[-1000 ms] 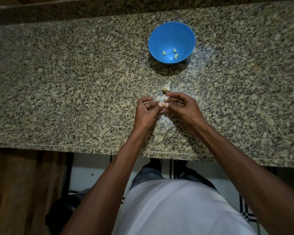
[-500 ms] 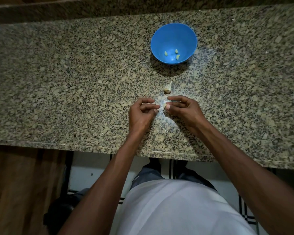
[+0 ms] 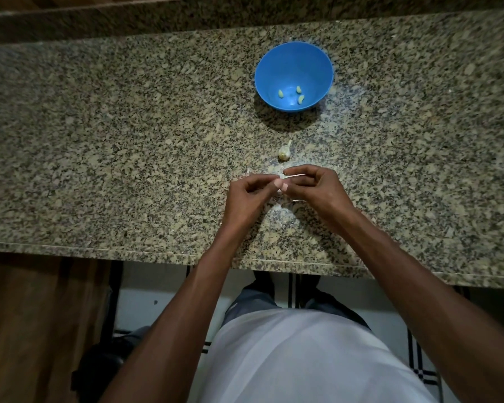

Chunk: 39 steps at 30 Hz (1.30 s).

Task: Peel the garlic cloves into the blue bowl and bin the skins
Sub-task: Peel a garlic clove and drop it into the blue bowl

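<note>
A blue bowl stands on the granite counter with three peeled garlic cloves in its bottom. An unpeeled garlic piece with a dry stem lies between the bowl and my hands. My left hand and my right hand meet fingertip to fingertip just above the counter, both pinching a small garlic clove that my fingers mostly hide. Pale bits of skin lie on the counter under my hands.
The counter's front edge runs just below my wrists. A dark raised ledge lines the back of the counter. Tiled floor and a wooden panel show below the edge.
My hands drew slightly apart half a second ago and have come back together on the clove. The bowl and the loose garlic piece stay put.
</note>
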Motion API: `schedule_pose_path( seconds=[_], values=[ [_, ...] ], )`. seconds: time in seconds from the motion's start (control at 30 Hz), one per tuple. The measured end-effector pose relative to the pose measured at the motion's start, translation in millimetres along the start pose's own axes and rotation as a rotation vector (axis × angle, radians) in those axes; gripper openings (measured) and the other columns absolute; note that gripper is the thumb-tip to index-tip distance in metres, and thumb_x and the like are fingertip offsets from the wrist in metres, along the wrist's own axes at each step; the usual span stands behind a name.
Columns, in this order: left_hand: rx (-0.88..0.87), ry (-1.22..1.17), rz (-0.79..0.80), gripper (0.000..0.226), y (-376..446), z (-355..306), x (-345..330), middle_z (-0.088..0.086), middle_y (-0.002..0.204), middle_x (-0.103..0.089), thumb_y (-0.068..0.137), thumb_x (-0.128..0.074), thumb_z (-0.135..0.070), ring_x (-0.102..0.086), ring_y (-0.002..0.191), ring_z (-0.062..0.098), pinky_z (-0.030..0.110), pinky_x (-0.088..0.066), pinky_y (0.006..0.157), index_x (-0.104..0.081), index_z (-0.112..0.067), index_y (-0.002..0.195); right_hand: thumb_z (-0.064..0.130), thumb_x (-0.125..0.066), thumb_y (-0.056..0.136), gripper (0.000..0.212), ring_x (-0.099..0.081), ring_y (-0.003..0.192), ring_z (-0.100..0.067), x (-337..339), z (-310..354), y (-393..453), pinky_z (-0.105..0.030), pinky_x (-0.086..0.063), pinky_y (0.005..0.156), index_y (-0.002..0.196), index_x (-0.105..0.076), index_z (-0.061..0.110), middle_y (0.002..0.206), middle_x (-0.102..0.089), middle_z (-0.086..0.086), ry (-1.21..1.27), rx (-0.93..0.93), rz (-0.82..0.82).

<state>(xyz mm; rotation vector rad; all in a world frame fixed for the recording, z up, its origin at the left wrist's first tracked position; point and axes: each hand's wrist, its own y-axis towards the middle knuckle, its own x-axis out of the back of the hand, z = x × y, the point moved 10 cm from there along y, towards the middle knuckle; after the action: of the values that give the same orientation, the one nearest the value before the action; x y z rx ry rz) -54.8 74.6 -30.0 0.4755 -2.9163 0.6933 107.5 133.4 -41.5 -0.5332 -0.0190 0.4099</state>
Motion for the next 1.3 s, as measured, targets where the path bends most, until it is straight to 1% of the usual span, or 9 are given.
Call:
schedule_pose_path(
  seconds=[0.13, 0.37, 0.57, 0.73, 0.83, 1.0, 1.13, 1.2, 1.3],
  values=[
    [0.109, -0.134, 0.015, 0.023, 3, 12, -4, 0.008, 0.104, -0.078, 0.088, -0.08, -0.016, -0.073, 0.091, 0.016, 0.03, -0.059, 0.083, -0.078, -0.005, 0.109, 0.011, -0.086, 0.084, 0.035, -0.079, 0.092, -0.021, 3, 6, 0, -0.042, -0.064, 0.087, 0.117, -0.072, 0.012, 0.097, -0.081, -0.006, -0.137, 0.068, -0.037],
    [0.166, -0.284, -0.02, 0.017, 1, 15, -4, 0.009, 0.091, -0.076, 0.093, -0.071, -0.002, -0.071, 0.075, 0.012, 0.024, -0.061, 0.074, -0.074, -0.003, 0.11, 0.004, -0.082, 0.087, 0.037, -0.079, 0.087, -0.027, 8, 5, -8, -0.036, -0.063, 0.077, 0.121, -0.068, 0.004, 0.097, -0.079, -0.013, 0.004, 0.034, -0.085],
    [0.023, -0.003, -0.18, 0.025, 14, 2, 28, 0.01, 0.111, -0.073, 0.103, -0.054, 0.001, -0.069, 0.086, 0.009, 0.018, -0.059, 0.068, -0.071, -0.009, 0.118, 0.007, -0.075, 0.092, 0.02, -0.076, 0.087, -0.01, 66, 32, 19, -0.038, -0.065, 0.084, 0.11, -0.075, 0.014, 0.105, -0.076, -0.001, -0.311, 0.083, -0.305],
    [-0.21, 0.554, -0.248, 0.031, 37, -18, 43, 0.002, 0.131, -0.054, 0.102, -0.054, -0.002, -0.053, 0.126, 0.019, 0.033, -0.05, 0.105, -0.063, -0.016, 0.129, 0.002, -0.065, 0.097, 0.026, -0.073, 0.107, -0.023, 79, 82, 57, -0.036, -0.057, 0.099, 0.121, -0.075, 0.004, 0.121, -0.075, -0.013, -0.719, 0.205, -0.34],
    [-0.197, 0.764, -0.152, 0.036, 48, -11, 35, 0.008, 0.143, -0.045, 0.101, -0.054, -0.002, -0.037, 0.134, 0.02, 0.026, -0.033, 0.106, -0.061, -0.015, 0.133, -0.008, -0.051, 0.094, 0.04, -0.069, 0.117, -0.031, 72, 92, 59, -0.041, -0.054, 0.106, 0.127, -0.071, 0.0, 0.128, -0.072, -0.019, -0.854, 0.257, -0.322],
    [-0.356, 0.783, 0.088, 0.033, 30, -5, 6, 0.007, 0.13, -0.056, 0.1, -0.051, 0.005, -0.049, 0.122, 0.017, 0.027, -0.042, 0.108, -0.067, -0.009, 0.125, -0.003, -0.052, 0.102, 0.027, -0.068, 0.078, -0.013, 47, 76, 18, -0.013, -0.053, 0.077, 0.122, -0.07, -0.004, 0.118, -0.073, -0.024, -0.889, 0.331, -0.342],
    [-0.418, 0.685, 0.044, 0.036, 17, -7, 12, 0.002, 0.124, -0.058, 0.098, -0.052, 0.008, -0.053, 0.116, 0.016, 0.03, -0.047, 0.106, -0.066, -0.008, 0.126, 0.001, -0.058, 0.102, 0.02, -0.063, 0.089, -0.014, -12, 39, 2, -0.018, -0.055, 0.077, 0.113, -0.074, 0.0, 0.119, -0.069, -0.016, -0.904, 0.362, -0.16],
    [-0.387, 0.7, -0.055, 0.038, 26, -10, 24, 0.003, 0.129, -0.056, 0.098, -0.051, 0.007, -0.05, 0.121, 0.016, 0.03, -0.046, 0.106, -0.065, -0.01, 0.129, 0.003, -0.057, 0.102, 0.02, -0.06, 0.102, -0.024, -33, 34, 4, -0.036, -0.058, 0.088, 0.114, -0.072, 0.001, 0.121, -0.063, -0.017, -0.996, 0.42, -0.15],
    [-0.385, 0.767, -0.027, 0.042, 41, -14, 21, 0.005, 0.135, -0.052, 0.098, -0.05, 0.007, -0.044, 0.127, 0.016, 0.029, -0.043, 0.109, -0.061, -0.01, 0.134, 0.025, -0.046, 0.106, 0.019, -0.059, 0.092, -0.023, -47, 38, 8, -0.045, -0.055, 0.075, 0.115, -0.061, 0.017, 0.114, -0.058, -0.007, -1.145, 0.512, -0.198]
  ],
)
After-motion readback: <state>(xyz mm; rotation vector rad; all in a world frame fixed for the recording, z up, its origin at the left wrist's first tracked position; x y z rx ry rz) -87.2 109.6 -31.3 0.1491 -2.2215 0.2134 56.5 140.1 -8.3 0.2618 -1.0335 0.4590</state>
